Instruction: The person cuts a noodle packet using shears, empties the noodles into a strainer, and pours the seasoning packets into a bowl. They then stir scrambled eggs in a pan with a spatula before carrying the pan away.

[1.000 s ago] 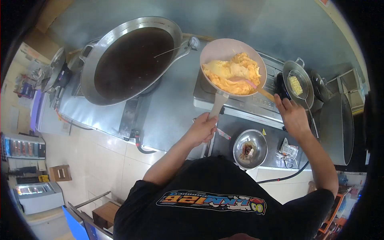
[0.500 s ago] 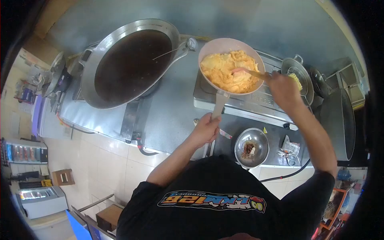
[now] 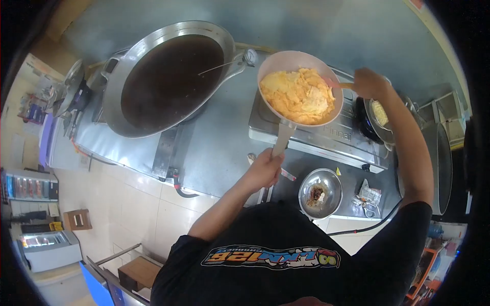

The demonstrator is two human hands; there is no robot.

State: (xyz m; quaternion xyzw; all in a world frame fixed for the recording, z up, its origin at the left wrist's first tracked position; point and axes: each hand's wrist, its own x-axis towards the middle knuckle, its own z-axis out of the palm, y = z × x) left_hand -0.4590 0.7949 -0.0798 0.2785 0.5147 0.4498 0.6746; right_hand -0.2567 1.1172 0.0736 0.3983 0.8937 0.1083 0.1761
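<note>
My left hand (image 3: 266, 168) is wrapped round the pale handle of a frying pan (image 3: 273, 60), which sits over the left side of the gas stove (image 3: 316, 133). Yellow scrambled egg (image 3: 301, 94) lies heaped across much of the pan. My right hand (image 3: 371, 83) is closed on the wooden handle of a spatula (image 3: 347, 85). Its pink head is at the pan's right inner edge, beside the egg. Behind my right forearm, noodles (image 3: 379, 113) show in a pan on the right burner, partly hidden.
A large wok of dark liquid (image 3: 171, 84) with a dial thermometer (image 3: 250, 57) at its rim stands left. In front of the stove are a steel bowl (image 3: 333, 184) with seasonings, scissors (image 3: 368, 208) and a torn packet (image 3: 370, 193). A big dark pan (image 3: 438, 163) leans at right.
My right hand has moved up and right, drawing the spatula from the middle of the egg to the pan's right edge. The noodle pan on the right burner looks shifted.
</note>
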